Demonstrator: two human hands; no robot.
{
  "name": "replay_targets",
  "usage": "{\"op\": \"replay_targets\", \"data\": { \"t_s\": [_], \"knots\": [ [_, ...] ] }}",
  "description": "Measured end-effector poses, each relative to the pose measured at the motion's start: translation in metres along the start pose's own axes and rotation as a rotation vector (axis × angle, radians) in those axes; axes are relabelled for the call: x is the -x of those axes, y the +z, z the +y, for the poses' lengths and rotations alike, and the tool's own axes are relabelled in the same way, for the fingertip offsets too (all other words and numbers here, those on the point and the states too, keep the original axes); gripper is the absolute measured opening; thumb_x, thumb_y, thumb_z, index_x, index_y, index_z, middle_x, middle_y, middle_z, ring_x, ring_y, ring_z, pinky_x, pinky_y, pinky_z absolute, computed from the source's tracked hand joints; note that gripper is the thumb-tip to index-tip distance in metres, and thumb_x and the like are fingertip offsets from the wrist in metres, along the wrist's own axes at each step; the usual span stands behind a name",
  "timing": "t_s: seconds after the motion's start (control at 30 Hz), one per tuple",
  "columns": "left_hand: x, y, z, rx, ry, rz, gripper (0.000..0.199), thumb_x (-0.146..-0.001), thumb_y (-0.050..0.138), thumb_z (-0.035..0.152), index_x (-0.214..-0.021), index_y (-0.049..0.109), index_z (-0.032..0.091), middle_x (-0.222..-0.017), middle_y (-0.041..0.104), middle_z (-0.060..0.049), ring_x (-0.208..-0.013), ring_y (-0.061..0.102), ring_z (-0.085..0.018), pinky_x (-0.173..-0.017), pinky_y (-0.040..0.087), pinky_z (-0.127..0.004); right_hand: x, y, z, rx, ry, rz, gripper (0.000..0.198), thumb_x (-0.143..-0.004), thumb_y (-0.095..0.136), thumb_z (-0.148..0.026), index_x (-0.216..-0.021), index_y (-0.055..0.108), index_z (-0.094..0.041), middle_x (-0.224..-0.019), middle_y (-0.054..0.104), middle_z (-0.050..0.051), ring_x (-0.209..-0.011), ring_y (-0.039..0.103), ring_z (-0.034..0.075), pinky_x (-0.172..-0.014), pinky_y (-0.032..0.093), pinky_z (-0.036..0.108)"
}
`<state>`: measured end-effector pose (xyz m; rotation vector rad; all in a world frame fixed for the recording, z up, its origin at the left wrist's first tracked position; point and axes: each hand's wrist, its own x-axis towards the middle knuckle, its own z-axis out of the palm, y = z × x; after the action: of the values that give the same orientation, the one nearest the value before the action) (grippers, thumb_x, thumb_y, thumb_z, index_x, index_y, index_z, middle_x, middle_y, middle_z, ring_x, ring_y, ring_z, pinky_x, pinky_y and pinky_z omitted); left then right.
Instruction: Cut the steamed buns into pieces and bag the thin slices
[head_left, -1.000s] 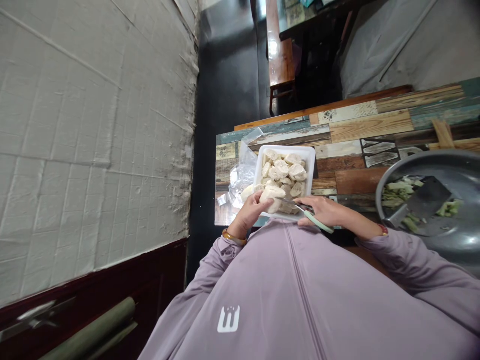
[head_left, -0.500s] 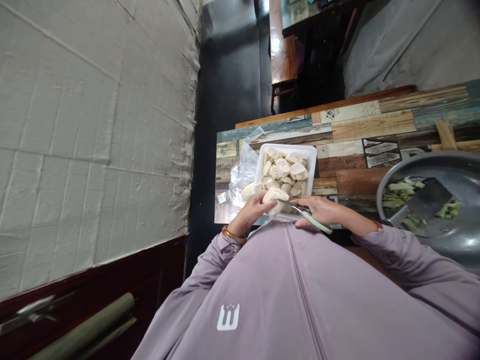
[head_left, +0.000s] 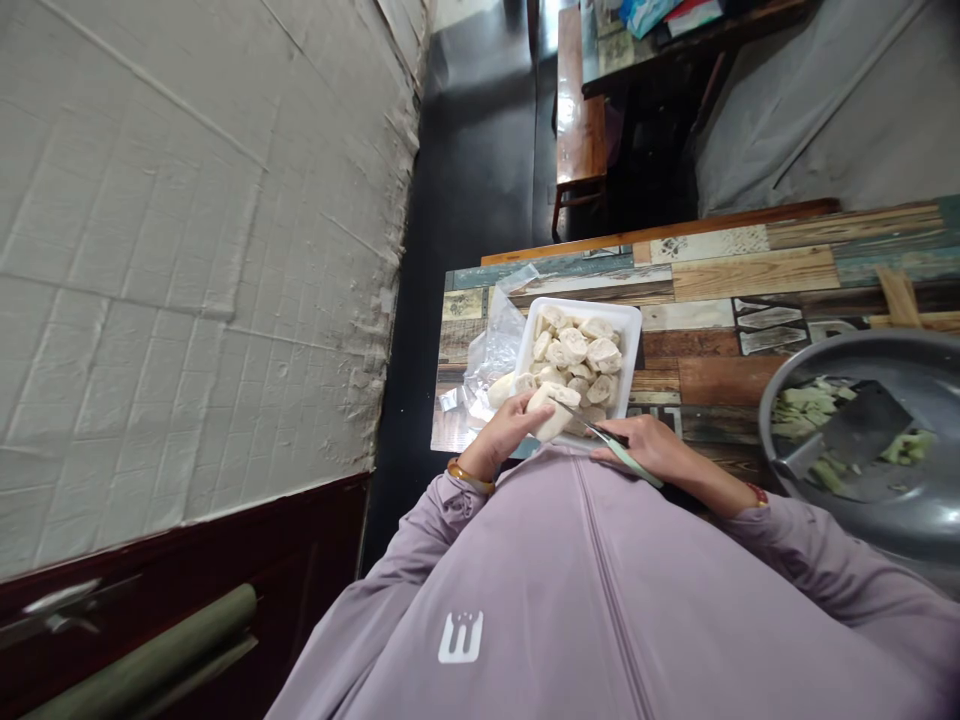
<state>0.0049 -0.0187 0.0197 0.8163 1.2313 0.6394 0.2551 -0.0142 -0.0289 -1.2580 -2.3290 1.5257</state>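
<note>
Head view, one: camera worn on the person's head, facing forward and steeply down. Foreground, very near: jacket front (head_left: pixel 532 580). Centre, near: left hand (head_left: pixel 504 434), right hand (head_left: pixel 649 446), tabletop (head_left: pixel 724 380). Background, farther off: bench (head_left: pixel 581 135), top; wall (head_left: pixel 150 250), left.

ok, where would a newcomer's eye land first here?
Probably the white tray of pale cut pieces, mid-frame on the table. By its near edge, the left hand grips a pale roll, the right hand green-handled scissors. Then the metal bowl at right, with chopped greens and a broad blade.
</note>
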Motion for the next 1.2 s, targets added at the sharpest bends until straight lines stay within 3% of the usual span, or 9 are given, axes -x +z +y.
{"op": "replay_targets", "data": {
  "t_s": [0.17,0.37,0.57,0.7,0.97,1.2],
  "knots": [
    [0.001,-0.003,0.001,-0.071,-0.001,0.020,0.049,-0.080,0.072,0.050,-0.109,0.071,0.012,-0.091,0.071,-0.008,-0.077,0.061,-0.019,-0.071,0.047,-0.029,0.001,-0.005,0.000,-0.041,0.038,-0.035,0.054,-0.079,0.071,-0.051,-0.125,0.069,-0.023,-0.118,0.075,0.008,-0.105,0.070,0.031,-0.087,0.052,0.036],
    [-0.002,-0.006,-0.007,-0.073,0.056,0.071,0.046,-0.080,0.073,0.048,-0.108,0.071,0.012,-0.093,0.070,-0.007,-0.079,0.060,-0.017,-0.072,0.047,-0.027,0.003,-0.011,-0.004,-0.111,0.077,-0.138,0.058,-0.078,0.070,-0.049,-0.128,0.066,-0.020,-0.105,0.076,0.008,-0.094,0.071,0.028,-0.080,0.052,0.033],
    [-0.002,-0.004,-0.008,-0.182,0.048,-0.025,0.048,-0.080,0.073,0.049,-0.111,0.072,0.013,-0.103,0.072,-0.009,-0.090,0.063,-0.022,-0.077,0.049,-0.028,-0.008,-0.014,-0.017,-0.100,0.023,-0.130,0.065,-0.072,0.073,-0.047,-0.130,0.065,-0.019,-0.113,0.073,0.011,-0.099,0.069,0.031,-0.083,0.053,0.037],
    [-0.003,-0.003,-0.007,-0.221,0.038,-0.066,0.045,-0.082,0.070,0.049,-0.109,0.073,0.014,-0.103,0.073,-0.009,-0.090,0.065,-0.023,-0.078,0.050,-0.028,-0.017,-0.013,-0.017,-0.083,-0.001,-0.146,0.058,-0.074,0.071,-0.048,-0.123,0.069,-0.017,-0.108,0.075,0.011,-0.092,0.070,0.030,-0.076,0.053,0.034],
    [-0.006,-0.007,-0.010,-0.172,-0.007,-0.001,0.042,-0.078,0.073,0.048,-0.099,0.074,0.012,-0.089,0.071,-0.006,-0.077,0.061,-0.017,-0.069,0.046,-0.025,-0.016,-0.007,-0.004,-0.085,0.010,-0.093,0.048,-0.085,0.063,-0.055,-0.116,0.074,-0.021,-0.105,0.078,0.008,-0.095,0.072,0.030,-0.077,0.051,0.034],
    [-0.014,-0.009,-0.018,-0.160,-0.025,0.007,0.044,-0.075,0.077,0.046,-0.103,0.074,0.012,-0.092,0.071,-0.007,-0.079,0.062,-0.017,-0.069,0.048,-0.025,-0.014,0.001,0.007,-0.092,0.006,-0.059,0.039,-0.082,0.066,-0.054,-0.103,0.079,-0.025,-0.094,0.079,0.005,-0.087,0.072,0.029,-0.073,0.051,0.032]
  ]
}}
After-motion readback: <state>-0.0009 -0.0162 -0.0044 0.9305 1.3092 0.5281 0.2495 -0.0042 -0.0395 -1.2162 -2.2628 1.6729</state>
